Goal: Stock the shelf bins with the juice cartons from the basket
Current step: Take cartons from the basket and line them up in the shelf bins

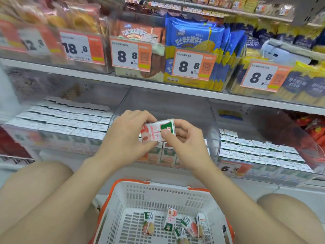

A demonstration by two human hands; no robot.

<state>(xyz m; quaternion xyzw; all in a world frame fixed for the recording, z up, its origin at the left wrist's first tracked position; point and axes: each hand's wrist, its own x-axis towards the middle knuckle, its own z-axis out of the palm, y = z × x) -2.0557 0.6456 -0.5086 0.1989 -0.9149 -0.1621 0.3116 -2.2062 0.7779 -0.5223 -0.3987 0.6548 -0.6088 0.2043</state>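
You hold one juice carton (pixel 155 132) in both hands, just above the clear middle bin (pixel 215 138) of the lower shelf. Your left hand (pixel 126 138) takes it from the left, fingers (pixel 140 117) curled over its top edge and the thumb under its lower edge. Your right hand (pixel 184 147) pinches the right end, with the thumb flat on the front face and the other fingers curled behind. Both sets of fingers are clamped on that one carton, which lies tilted with its pink and green front towards you.

Under your hands a few standing cartons (pixel 167 154) sit at the front of the middle bin. The left bin (pixel 61 124) and the right bin (pixel 255 148) are packed with rows of upright cartons. The white basket (pixel 158 192) with its orange rim stands between your knees, and several loose cartons (pixel 168 221) lie on their sides on its floor. On the shelf above, blue biscuit packs (pixel 193 37) stand behind a price tag (pixel 193 65) reading 8.8
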